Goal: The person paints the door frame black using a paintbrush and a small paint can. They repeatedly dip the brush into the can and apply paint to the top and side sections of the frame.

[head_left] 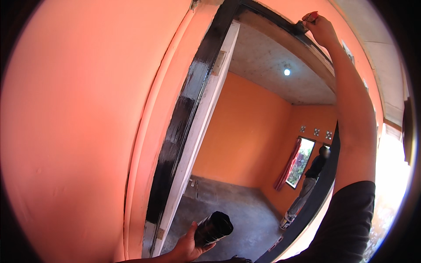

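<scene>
My right arm reaches high to the door frame's top beam. My right hand (323, 33) is closed round the red handle of a paintbrush (312, 16), whose dark bristles press against the beam. The wooden door frame (175, 131) is coated in glossy black on its left post and along part of the top; a bare brownish strip shows under the beam. Low in the view, my left hand (188, 245) is wrapped round a black paint can (210, 231), tilted with its dark mouth toward the upper right.
A peach wall (79, 122) borders the frame on the left. Through the doorway are an orange room wall (245, 131), a grey floor (197, 206), a lit bulb (287, 72), and a window with a red curtain (289, 166). Another person (311, 175) stands on a bucket (287, 220) near it.
</scene>
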`<move>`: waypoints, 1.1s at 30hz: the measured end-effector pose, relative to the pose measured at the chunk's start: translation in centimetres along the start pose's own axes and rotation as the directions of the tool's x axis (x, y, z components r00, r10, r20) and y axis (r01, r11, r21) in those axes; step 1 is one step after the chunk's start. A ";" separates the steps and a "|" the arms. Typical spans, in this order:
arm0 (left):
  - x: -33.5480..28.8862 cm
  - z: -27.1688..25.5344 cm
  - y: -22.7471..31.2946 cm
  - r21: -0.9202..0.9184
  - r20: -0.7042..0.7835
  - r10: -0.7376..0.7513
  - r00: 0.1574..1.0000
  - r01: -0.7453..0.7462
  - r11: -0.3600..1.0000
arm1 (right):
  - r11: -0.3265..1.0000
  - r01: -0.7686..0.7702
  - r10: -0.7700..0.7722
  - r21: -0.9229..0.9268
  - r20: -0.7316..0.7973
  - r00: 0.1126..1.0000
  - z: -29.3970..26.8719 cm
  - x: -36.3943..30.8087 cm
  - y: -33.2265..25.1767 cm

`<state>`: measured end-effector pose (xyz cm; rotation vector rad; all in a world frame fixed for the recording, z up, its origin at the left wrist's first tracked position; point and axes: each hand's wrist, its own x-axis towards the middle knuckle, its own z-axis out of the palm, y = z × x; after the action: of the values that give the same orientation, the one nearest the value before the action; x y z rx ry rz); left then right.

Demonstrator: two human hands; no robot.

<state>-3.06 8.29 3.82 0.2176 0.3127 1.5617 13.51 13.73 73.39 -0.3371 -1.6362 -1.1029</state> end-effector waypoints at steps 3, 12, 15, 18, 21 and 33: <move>0.1 0.2 0.1 0.005 -0.008 0.009 1.000 -0.009 1.000 | 0.894 0.267 -0.292 -0.360 -0.016 0.956 -0.2 1.0 -0.7; 0.3 -0.1 -0.1 -0.002 -0.026 0.039 0.999 -0.039 0.999 | 0.977 0.172 -0.142 0.122 -0.221 0.965 4.0 5.4 -12.1; 0.1 -0.1 0.2 0.004 -0.001 0.065 0.998 -0.065 0.998 | 0.898 0.125 -0.032 0.422 -0.219 0.975 4.0 5.8 -14.0; 0.0 -0.1 0.3 -0.003 0.018 0.051 0.999 -0.051 0.999 | 0.849 0.152 -0.001 0.507 -0.285 0.959 4.1 6.4 -13.1; 0.2 0.0 0.2 -0.003 0.003 0.031 1.000 -0.031 1.000 | 0.876 0.127 0.000 0.466 -0.263 0.965 4.2 5.5 -11.0; 1.3 0.4 -1.9 0.045 -0.025 -0.021 0.999 0.022 0.999 | 0.988 -0.144 0.145 0.063 -0.018 0.989 1.8 -1.3 1.6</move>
<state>-1.14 9.60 3.48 0.2302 0.3690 1.5378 14.03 16.38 73.09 -0.3957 -1.5958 -0.9424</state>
